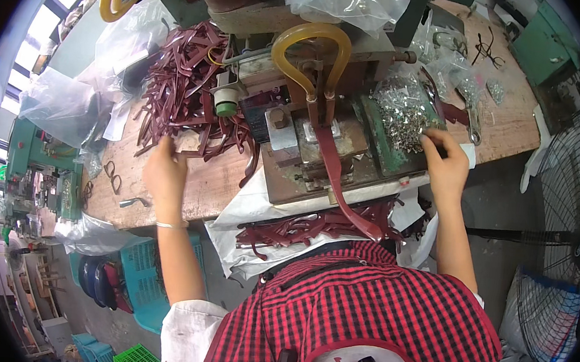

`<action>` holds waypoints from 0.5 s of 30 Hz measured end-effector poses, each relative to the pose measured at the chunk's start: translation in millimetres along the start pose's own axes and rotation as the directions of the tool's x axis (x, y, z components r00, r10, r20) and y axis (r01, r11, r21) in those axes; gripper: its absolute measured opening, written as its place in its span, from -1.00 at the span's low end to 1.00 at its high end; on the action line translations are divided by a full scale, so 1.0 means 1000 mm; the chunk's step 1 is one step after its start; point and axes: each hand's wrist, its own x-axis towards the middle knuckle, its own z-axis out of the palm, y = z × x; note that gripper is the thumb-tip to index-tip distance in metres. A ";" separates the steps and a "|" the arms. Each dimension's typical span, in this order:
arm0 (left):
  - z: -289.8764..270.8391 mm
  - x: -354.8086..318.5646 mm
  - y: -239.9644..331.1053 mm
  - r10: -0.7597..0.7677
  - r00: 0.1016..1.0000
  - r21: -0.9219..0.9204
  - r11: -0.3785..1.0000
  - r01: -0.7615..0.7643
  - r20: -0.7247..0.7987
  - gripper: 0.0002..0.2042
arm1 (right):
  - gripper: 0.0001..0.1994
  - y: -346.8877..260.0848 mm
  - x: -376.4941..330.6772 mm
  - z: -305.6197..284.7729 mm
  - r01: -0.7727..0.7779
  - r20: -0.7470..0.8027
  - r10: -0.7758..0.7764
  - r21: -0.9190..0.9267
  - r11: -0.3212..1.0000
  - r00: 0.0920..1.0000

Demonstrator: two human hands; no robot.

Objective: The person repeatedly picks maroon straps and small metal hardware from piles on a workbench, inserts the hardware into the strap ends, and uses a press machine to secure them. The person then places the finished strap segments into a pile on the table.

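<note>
At the near left edge of a heap of dark red eyeglass temples (185, 79), my left hand (164, 173) has its fingers drawn together; whether a temple is between them is hidden. My right hand (447, 160) reaches to a pile of small silvery metal parts (406, 119), with thumb and fingertips curled together at the pile's right edge. What they pinch is too small to make out. Between my hands, one dark red temple (331, 167) lies in the bench machine's fixture (301, 137), its curved tip pointing toward me. Neither hand touches it.
A looped yellow tube (313, 35) rises over the fixture. More temples (313, 228) lie on white sheeting below the table edge. Pliers (432, 93) and a wrench (474, 125) lie at the right. A black fan (578, 241) stands right; blue crates (144, 272) sit lower left.
</note>
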 end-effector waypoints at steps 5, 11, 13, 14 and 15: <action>0.065 -0.007 -0.054 0.001 1.000 -0.153 0.988 -0.001 -0.003 -0.82 | -0.87 0.016 -0.018 -0.013 0.021 -0.088 -0.017 0.043 0.999 0.996; 0.025 -0.023 0.030 -0.068 0.968 -0.509 0.858 -0.067 -0.242 -0.91 | -0.90 -0.011 -0.019 -0.011 0.166 -0.014 -0.166 0.123 0.978 0.986; 0.006 -0.017 0.057 0.006 0.903 -0.575 0.769 -0.279 -0.430 -0.93 | -0.88 -0.049 -0.012 0.003 0.043 0.157 -0.110 0.378 0.925 0.981; 0.002 -0.011 0.067 0.042 0.851 -0.588 0.705 -0.396 -0.523 -0.93 | -0.86 -0.067 -0.008 0.011 0.050 0.199 -0.144 0.416 0.908 0.969; 0.004 -0.007 0.066 0.139 0.834 -0.494 0.749 -0.441 -0.534 -0.90 | -0.87 -0.085 -0.002 0.019 0.138 0.219 -0.239 0.395 0.908 0.946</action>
